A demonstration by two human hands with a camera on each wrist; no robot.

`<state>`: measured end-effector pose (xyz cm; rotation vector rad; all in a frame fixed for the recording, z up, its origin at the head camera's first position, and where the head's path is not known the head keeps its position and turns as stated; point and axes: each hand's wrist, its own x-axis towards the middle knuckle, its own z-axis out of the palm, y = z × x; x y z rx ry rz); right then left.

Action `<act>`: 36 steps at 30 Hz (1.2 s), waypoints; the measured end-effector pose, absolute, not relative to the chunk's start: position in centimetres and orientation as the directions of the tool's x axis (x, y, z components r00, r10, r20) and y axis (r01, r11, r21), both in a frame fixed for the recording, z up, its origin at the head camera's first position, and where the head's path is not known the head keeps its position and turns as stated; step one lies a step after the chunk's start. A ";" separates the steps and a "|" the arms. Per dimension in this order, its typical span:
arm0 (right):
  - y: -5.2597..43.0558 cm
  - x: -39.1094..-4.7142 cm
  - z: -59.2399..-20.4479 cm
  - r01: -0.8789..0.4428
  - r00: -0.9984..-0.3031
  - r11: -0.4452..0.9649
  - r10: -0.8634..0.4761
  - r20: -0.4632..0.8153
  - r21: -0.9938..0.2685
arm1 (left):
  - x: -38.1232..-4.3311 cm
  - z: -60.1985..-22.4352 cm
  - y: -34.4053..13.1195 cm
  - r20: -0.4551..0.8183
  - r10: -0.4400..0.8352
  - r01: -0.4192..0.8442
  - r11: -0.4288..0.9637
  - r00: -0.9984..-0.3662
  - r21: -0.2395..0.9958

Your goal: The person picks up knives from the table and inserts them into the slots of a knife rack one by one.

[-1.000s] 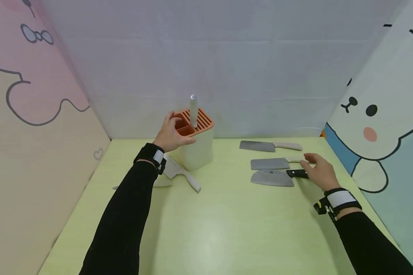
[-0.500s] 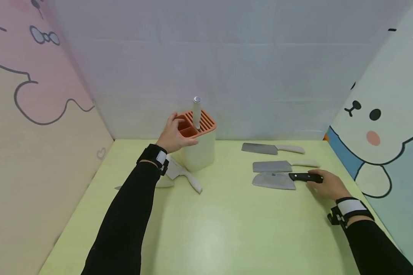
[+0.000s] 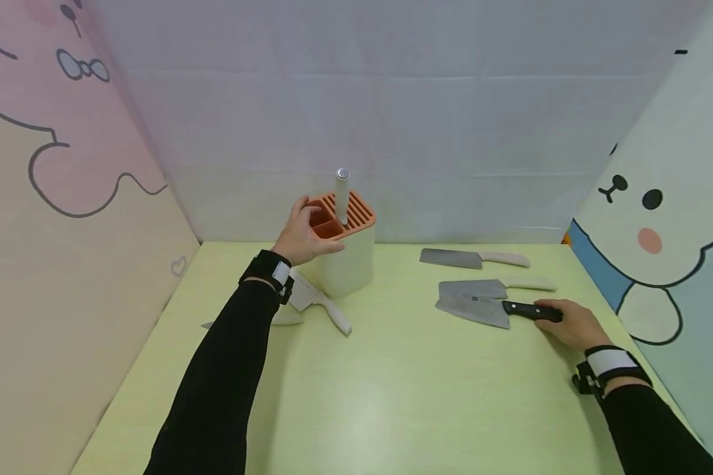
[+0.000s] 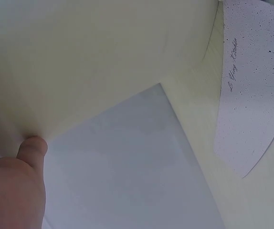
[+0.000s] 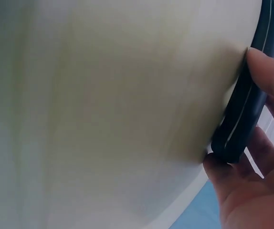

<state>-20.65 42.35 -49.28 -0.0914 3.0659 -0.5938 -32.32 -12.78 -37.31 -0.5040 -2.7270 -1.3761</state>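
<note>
My left hand (image 3: 306,236) grips the near left corner of a cream knife block (image 3: 349,264) with an orange slotted top. Its fingers hook over the rim and its thumb presses the outer wall, as the left wrist view also shows. One knife with a pale handle (image 3: 342,196) stands upright in the slots. On the right, my right hand (image 3: 573,323) holds the black handle (image 3: 531,311) of a cleaver, whose broad blade (image 3: 474,310) overlaps the blade of a white-handled cleaver (image 3: 471,288). In the right wrist view, thumb and fingers (image 5: 270,71) close around that black handle (image 5: 247,105).
Behind lies another pale-handled cleaver (image 3: 451,257). Left of the block rest a small pale cleaver (image 3: 327,307) and a second knife (image 3: 286,318), partly hidden by my left arm. Its speckled blade (image 4: 251,86) shows in the left wrist view. A white wall (image 3: 392,119) rises behind the table.
My right hand has come down onto the black handle and taken hold of it. The cleaver has shifted slightly toward me and turned a little. My left hand stays on the block.
</note>
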 end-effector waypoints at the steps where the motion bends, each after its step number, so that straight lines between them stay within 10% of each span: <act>1: 42.3 -20.6 -49.3 -0.060 -0.998 0.926 -0.066 -0.002 -0.373 | -32.3 -37.3 -12.7 0.185 0.267 0.307 0.550 -0.946 0.777; 36: 33.8 -18.4 -48.6 -0.239 -0.971 0.900 -0.233 0.061 -0.365 | -31.6 -36.8 -12.7 0.201 0.265 0.319 0.548 -0.943 0.773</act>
